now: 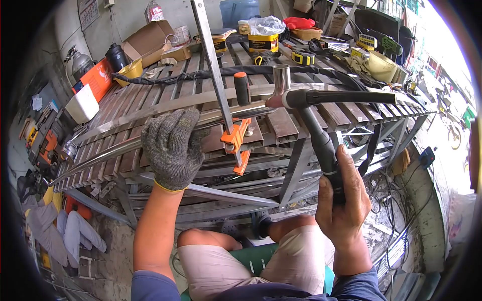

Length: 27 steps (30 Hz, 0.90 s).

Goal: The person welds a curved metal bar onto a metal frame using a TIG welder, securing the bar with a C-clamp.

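Observation:
My left hand (171, 145), in a grey knit glove, is closed around a long shiny metal tube (108, 156) lying across the slatted bench. In my bare right hand (347, 200) is a black TIG welding torch (319, 140), gripped by its handle. The torch head is by the tube's right end, where a short upright metal pipe (281, 79) stands; whether the tip touches is hidden. Between my hands an orange bar clamp (234, 138) sits at the bench edge against the tube, its long steel bar rising upward. A dark handle-like cylinder with an orange top (242, 90) stands behind the tube.
The slatted metal bench (281, 126) spans the view. A black cable sleeve (201, 74) crosses it. Toward the back are a tape measure (303, 58), a yellow tub (263, 43), a cardboard box (148, 39) and a beige bowl (382, 66). Cables (396, 220) lie on the floor at right.

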Tool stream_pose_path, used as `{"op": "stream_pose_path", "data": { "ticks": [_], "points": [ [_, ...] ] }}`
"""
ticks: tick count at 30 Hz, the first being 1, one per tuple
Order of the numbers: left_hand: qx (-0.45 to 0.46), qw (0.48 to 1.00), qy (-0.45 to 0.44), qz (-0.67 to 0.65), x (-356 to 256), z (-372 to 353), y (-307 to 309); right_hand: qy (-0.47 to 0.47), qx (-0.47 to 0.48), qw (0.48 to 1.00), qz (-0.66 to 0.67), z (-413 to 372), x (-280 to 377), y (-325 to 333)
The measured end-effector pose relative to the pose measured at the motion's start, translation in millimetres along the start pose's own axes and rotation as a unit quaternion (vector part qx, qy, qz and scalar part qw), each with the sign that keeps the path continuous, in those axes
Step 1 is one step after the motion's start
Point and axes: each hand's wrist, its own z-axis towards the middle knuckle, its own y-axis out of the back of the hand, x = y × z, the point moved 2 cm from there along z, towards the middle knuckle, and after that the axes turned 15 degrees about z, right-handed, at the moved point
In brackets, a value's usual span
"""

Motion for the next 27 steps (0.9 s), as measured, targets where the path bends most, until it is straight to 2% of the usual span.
{"op": "stream_pose_path", "data": {
  "ticks": [3,7,19,23,27],
  "points": [
    [-0.005,1.000,-0.003,-0.013,3,-4,-6,-0.042,0.011,0.999,0.011,-3,2,1],
    [0.012,1.000,-0.011,0.006,-1,4,5,-0.015,-0.032,0.999,0.023,-3,-2,-4],
    [0.012,1.000,-0.005,-0.001,5,-6,-6,-0.047,0.005,0.999,0.017,-2,2,1],
    [0.022,1.000,-0.004,0.003,2,-1,1,-0.007,-0.048,0.999,0.021,-4,-5,-5],
    [0.006,1.000,-0.002,-0.002,2,-2,-3,-0.019,-0.040,0.999,0.019,-4,-4,-5]
  ]
}}
